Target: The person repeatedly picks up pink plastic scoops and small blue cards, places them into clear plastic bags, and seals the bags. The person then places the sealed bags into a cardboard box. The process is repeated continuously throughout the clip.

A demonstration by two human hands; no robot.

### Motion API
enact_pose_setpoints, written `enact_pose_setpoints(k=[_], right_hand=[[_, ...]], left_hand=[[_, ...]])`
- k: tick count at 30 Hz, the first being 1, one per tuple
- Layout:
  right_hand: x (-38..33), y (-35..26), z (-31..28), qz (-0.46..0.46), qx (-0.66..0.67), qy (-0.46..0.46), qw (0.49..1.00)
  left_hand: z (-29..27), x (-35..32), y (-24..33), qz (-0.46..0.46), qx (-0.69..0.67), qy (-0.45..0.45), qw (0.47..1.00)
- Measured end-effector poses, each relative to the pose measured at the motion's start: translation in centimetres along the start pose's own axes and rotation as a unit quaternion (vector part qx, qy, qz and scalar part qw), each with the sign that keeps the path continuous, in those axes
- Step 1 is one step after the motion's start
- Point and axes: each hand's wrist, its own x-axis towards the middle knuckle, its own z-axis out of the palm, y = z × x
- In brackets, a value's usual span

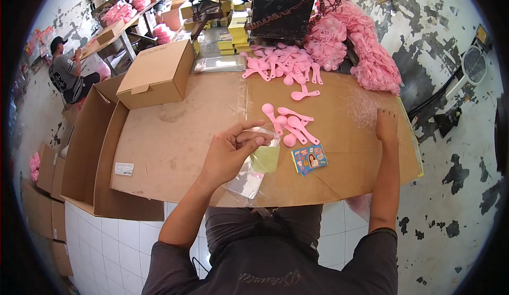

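Cardboard-topped table (pixel 175 152) fills mid-frame, flaking wall to the right, worker (pixel 73 72) seated upper left. Left hand (pixel 230 149), centre, has thumb and fingers pinched narrow on the top of a clear plastic bag (pixel 247 182) with a pale green card (pixel 265 159) at it; bag runs from the fingertips down toward lower left (one layer or several, can't tell). Small group of pink spoons (pixel 303 129) lies just right of those fingertips; its leftmost spoon slants upper left to lower right, bowl end up, beside the pinch. Left hand is clearly nearer; right hand (pixel 387 125) is well apart at the table's right edge, fingers pointing up-frame, by some clear plastic film (pixel 364 107); can't tell if it holds any. Printed blue cards (pixel 309 160) sit below the group, slightly tilted. Bigger spoon pile (pixel 283 62) top centre, pink bagged heap (pixel 371 56) upper right.
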Motion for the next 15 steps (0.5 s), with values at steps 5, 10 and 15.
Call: enact_pose_setpoints(k=[5,10,15], right_hand=[[-0.5,-3.2,-7.1,0.041,0.307,0.128,0.942],[-1.7,-11.4,-13.5,0.004,0.646,0.01,0.764],[-3.9,-21.6,-19.5,-0.207,0.678,-0.068,0.702]], left_hand=[[0.5,0.2,0.7,-0.015,-0.037,0.013,0.999],[1.6,1.0,0.2,0.03,-0.018,0.021,0.999],[2.8,1.3,0.0,0.054,-0.053,0.007,0.997]])
